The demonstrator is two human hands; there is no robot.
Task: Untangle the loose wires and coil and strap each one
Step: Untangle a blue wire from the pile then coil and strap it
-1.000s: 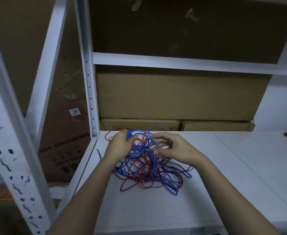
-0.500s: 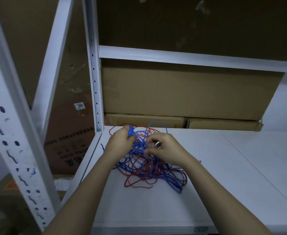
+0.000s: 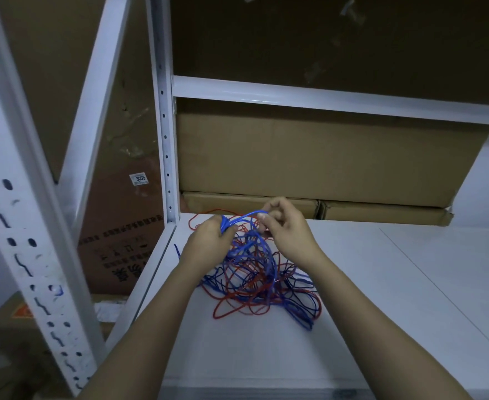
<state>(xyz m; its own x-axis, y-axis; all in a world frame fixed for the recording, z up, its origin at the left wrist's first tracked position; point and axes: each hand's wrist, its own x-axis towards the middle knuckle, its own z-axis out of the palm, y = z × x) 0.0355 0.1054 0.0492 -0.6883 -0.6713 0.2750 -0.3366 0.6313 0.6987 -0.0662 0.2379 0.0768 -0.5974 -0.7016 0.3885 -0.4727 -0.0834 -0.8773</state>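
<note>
Raised now — both hands (image 3: 208,241) (image 3: 288,229) pinch one blue wire (image 3: 244,216).

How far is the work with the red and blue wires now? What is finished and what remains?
Finished: nothing visible; no coiled or strapped wire shows. In hand: the left hand grips a bunch of blue wire, and the right hand pinches a blue strand lifted from it. Left: the red wire and blue wire lie tangled in one pile on the white shelf; all separating, coiling and strapping remains.

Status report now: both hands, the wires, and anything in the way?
Left hand grips blue wire bundle. Right hand pinches a blue strand. Red and blue wires tangled on the shelf, none coiled. Nothing in the way.
</note>
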